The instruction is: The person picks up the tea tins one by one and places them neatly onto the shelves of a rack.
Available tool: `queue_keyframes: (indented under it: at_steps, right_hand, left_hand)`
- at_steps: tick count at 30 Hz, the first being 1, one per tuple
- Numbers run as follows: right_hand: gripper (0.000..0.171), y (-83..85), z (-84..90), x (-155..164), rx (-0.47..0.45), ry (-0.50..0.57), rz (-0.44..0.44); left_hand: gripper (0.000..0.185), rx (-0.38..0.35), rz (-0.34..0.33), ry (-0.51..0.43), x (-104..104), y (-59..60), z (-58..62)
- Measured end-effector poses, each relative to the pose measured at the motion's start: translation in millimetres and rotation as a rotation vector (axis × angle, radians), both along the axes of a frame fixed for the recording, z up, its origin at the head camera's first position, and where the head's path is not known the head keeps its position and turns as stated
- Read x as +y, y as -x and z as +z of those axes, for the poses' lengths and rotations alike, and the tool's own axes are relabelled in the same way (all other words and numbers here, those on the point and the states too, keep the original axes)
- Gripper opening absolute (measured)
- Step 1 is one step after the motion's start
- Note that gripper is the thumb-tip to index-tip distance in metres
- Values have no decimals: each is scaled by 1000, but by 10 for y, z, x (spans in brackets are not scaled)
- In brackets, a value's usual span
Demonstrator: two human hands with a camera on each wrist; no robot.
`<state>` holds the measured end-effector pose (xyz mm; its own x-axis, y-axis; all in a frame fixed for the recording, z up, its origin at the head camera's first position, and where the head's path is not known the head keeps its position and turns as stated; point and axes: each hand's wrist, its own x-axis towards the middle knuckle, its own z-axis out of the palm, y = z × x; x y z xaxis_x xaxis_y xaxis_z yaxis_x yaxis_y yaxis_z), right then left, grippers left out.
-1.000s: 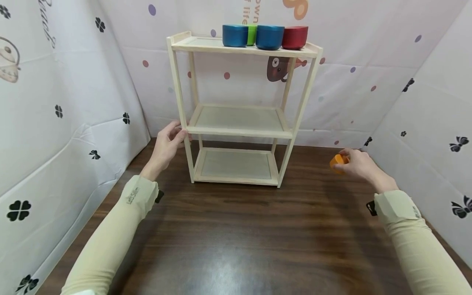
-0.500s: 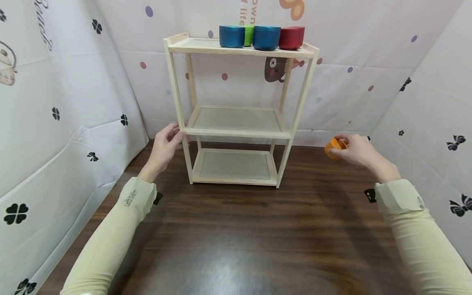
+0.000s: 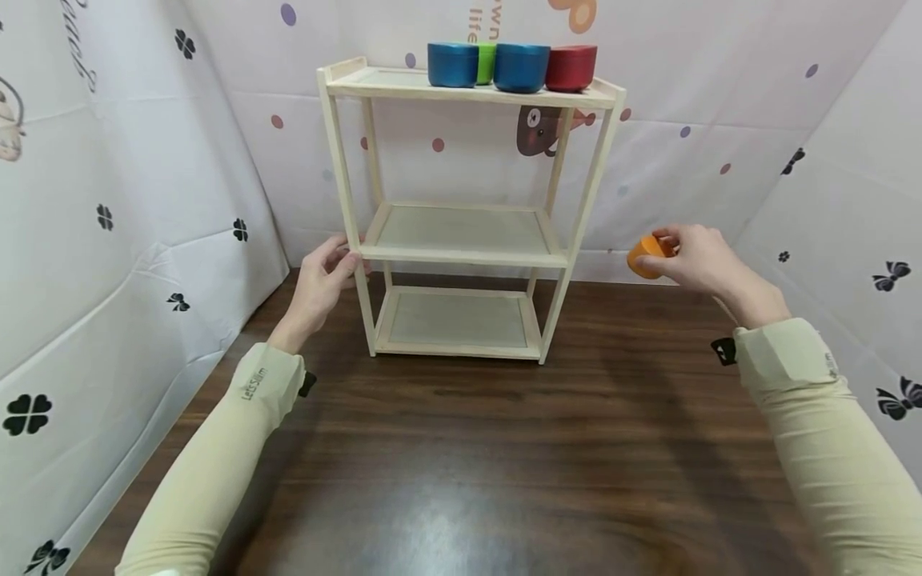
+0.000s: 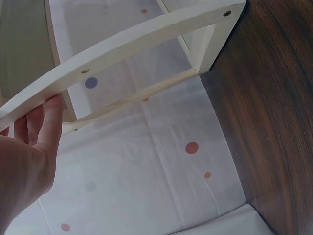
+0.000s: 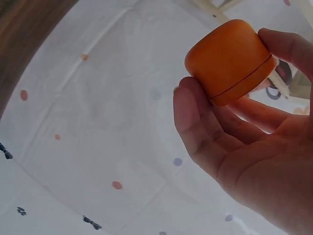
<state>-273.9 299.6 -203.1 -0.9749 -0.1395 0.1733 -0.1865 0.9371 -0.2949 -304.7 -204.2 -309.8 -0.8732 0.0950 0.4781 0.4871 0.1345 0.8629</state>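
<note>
The right hand (image 5: 254,161) pinches a small orange jar (image 5: 229,61), thumb below it and fingers (image 5: 288,46) curled over its top right. Behind the jar hangs a white dotted backdrop (image 5: 107,122); the dark wooden counter (image 5: 24,34) shows far left of it.

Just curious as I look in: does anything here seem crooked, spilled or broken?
Nothing stands out. The pale wooden three-tier shelf stands upright, steadied by the left hand; the right hand holds an intact small orange lidded container.

Four pots (image 3: 513,66) crowd the top shelf's right; lower shelves (image 3: 461,232) lie open.
</note>
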Motion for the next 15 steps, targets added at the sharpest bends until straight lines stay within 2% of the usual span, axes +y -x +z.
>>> queue_keyframes:
  at_steps: [15]
  right_hand:
    - [66,63,398,-117,42,-4,11]
  left_hand:
    - [41,9,3,0,15,-8,23]
